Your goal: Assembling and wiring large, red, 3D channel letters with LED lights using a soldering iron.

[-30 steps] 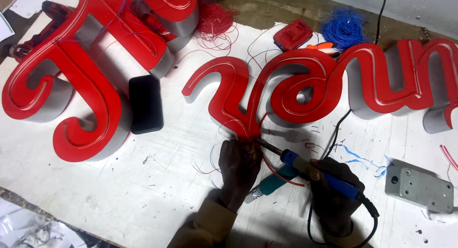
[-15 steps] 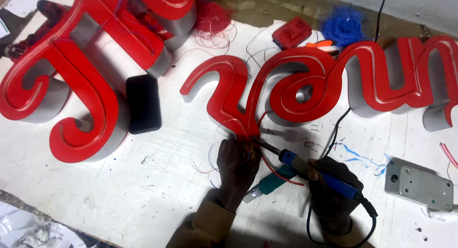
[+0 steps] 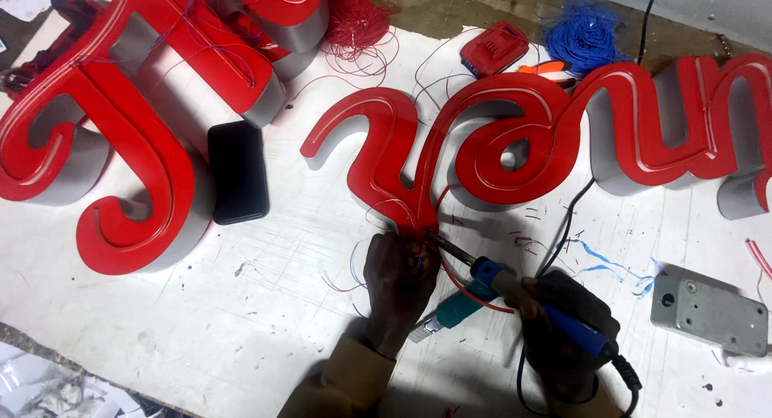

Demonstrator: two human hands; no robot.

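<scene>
Both hands lie low and close together: left hand (image 3: 400, 280) pinched shut, right hand (image 3: 567, 331) fisted in a grip.

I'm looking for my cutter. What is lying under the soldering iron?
Under the soldering iron in the right hand lies a teal-handled tool on the white sheet, beside a red wire. Its tip is partly covered by the left hand.

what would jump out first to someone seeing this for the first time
The big red sign letters sprawl across the white table, a second cluster filling the upper left. At bottom centre the right hand holds a blue-handled soldering iron, its tip at the lower point of the middle letter, where the left hand pinches thin wires. A black phone lies between the clusters.
</scene>
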